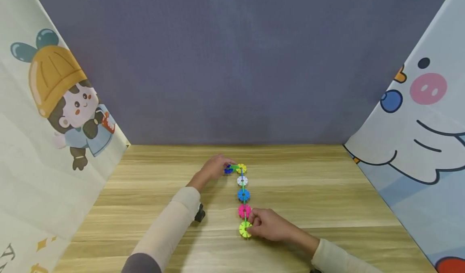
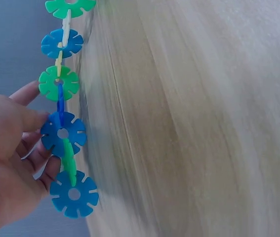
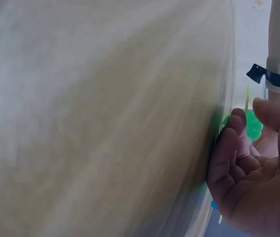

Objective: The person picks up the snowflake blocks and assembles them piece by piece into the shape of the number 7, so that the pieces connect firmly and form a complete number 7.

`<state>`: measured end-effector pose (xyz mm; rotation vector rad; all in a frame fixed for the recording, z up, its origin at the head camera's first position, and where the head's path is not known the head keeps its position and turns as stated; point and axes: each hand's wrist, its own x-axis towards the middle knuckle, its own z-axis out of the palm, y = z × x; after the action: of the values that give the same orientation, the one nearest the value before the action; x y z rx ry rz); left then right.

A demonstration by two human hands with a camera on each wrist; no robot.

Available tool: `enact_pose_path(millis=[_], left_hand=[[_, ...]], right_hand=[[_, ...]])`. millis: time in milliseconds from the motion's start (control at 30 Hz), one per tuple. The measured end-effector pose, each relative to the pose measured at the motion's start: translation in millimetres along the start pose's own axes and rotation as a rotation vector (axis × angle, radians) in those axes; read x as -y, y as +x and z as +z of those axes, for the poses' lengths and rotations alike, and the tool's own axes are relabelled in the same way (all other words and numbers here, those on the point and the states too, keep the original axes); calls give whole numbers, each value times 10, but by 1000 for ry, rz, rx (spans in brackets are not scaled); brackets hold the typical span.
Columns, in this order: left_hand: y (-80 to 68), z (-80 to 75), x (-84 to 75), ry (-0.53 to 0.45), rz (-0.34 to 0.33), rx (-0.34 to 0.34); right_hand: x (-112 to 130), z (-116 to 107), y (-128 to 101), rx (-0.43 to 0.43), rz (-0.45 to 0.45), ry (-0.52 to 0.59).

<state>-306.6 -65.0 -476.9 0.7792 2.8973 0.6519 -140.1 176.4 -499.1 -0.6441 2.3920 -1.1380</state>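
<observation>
A chain of slotted plastic snowflake discs lies on the wooden table, bent at its far end. In the head view the left hand (image 1: 216, 166) is at that end, by a dark blue disc (image 1: 228, 169). In the left wrist view the left hand (image 2: 14, 155) pinches a blue disc (image 2: 56, 143) at its edge, thumb in front and fingers behind. At the near end the right hand (image 1: 270, 224) pinches the yellow-green disc (image 1: 244, 232) between thumb and fingers. The right wrist view has the right hand (image 3: 253, 173) partly covering a green disc (image 3: 254, 126).
Between the hands the chain runs through a yellow disc (image 1: 242, 169), a white disc (image 1: 239, 181), a blue disc (image 1: 241, 196) and a pink disc (image 1: 242, 214), linked by edge-on discs. Behind the wooden table (image 1: 308, 184) stands a grey wall (image 1: 232, 63); printed panels flank both sides.
</observation>
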Motion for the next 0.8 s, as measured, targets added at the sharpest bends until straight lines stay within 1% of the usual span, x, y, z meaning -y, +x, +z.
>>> enact_pose_path(millis=[67, 200, 300, 433, 533, 633, 700, 800], left_hand=[[-18, -27, -13, -7, 0, -2], [-75, -119, -31, -18, -3, 3], [-134, -221, -29, -28, 5, 17], [-261, -416, -84, -25, 25, 34], [-372, -584, -187, 9, 40, 26], [-472, -714, -304, 48, 48, 7], [-530, -766, -373, 78, 46, -4], [-611, -803, -458, 122, 55, -29]], right_hand=[[-12, -33, -4, -7, 0, 6], [-29, -130, 12, -49, 3, -44], [-7, -225, 25, -77, 9, -82], [38, -369, 56, -119, -4, -129], [71, -482, 95, -179, -46, -205], [98, -589, 136, -253, -94, -305], [119, -655, 157, -304, -122, -383], [136, -739, 180, -358, -139, -489]])
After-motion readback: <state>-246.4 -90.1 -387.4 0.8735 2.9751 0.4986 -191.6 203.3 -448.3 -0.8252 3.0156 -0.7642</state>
